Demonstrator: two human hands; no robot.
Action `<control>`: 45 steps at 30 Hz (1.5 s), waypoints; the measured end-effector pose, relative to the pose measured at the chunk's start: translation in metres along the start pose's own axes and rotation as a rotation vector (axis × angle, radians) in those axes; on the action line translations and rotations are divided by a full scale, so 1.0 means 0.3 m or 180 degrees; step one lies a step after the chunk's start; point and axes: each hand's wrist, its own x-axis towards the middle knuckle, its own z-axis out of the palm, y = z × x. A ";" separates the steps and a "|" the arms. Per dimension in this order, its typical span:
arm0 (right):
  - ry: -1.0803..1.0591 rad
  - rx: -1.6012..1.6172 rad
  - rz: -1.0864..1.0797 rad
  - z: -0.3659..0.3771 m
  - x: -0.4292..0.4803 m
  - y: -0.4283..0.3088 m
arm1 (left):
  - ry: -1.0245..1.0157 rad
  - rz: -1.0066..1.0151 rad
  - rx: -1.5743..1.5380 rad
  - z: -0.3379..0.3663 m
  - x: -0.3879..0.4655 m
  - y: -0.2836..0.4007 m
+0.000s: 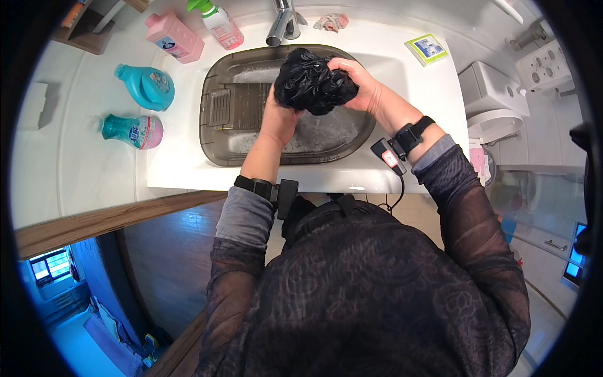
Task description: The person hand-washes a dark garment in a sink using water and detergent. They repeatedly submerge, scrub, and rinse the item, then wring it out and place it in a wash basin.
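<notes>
A bunched black wet cloth (313, 82) is held up between both my hands. My left hand (283, 110) grips it from the left and below, its fingers mostly hidden by the fabric. On the right side, my right hand (359, 80) presses in with the fingers curled over the cloth's edge. Beneath lies a translucent grey-brown plastic washbasin (207, 141) with foamy water in it. A ribbed washboard (242, 106) forms the basin's left part. Just behind the cloth stands a chrome faucet (281, 28).
Along the white counter's (183, 169) left side are a teal detergent bottle (148, 87), a teal-and-pink bottle (134, 132), a pink bottle (174, 37) and a green-topped pump bottle (219, 26). A crumpled rag (331, 22) and a green packet (426, 49) lie at the back. A cable (402, 188) hangs from my right wrist device.
</notes>
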 end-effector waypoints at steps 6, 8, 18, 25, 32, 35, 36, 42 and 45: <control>0.0497 -0.1748 -0.0674 0.058 -0.034 -0.024 | 0.0056 0.0016 -0.0763 0.084 -0.007 0.096; 0.0547 -0.1587 -0.0619 0.066 -0.048 -0.014 | -0.0172 0.0051 -0.0924 0.114 -0.013 0.102; 0.0262 0.0688 -0.0176 -0.005 -0.061 0.078 | -0.0486 -0.0468 0.1265 0.052 -0.012 0.158; 0.0348 -0.0637 0.0314 0.042 -0.069 0.104 | -0.0799 0.0299 -0.0134 0.056 -0.012 0.109; 0.0839 -0.3447 -0.0524 0.115 -0.041 0.078 | 0.0338 0.0626 0.1218 0.099 0.039 0.094; 0.1041 -0.4438 -0.1184 0.116 -0.021 0.090 | 0.0577 0.0726 0.1292 0.097 0.078 0.072; 0.1097 -0.4713 -0.1195 0.113 -0.014 0.089 | 0.0638 0.0716 0.1365 0.099 0.093 0.074; 0.1473 -0.5411 -0.0876 0.102 0.011 0.043 | 0.0529 0.0128 0.0875 0.133 0.057 0.102; 0.1891 -0.5534 -0.0747 0.127 0.024 0.014 | 0.0096 -0.0003 0.1196 0.173 0.021 0.102</control>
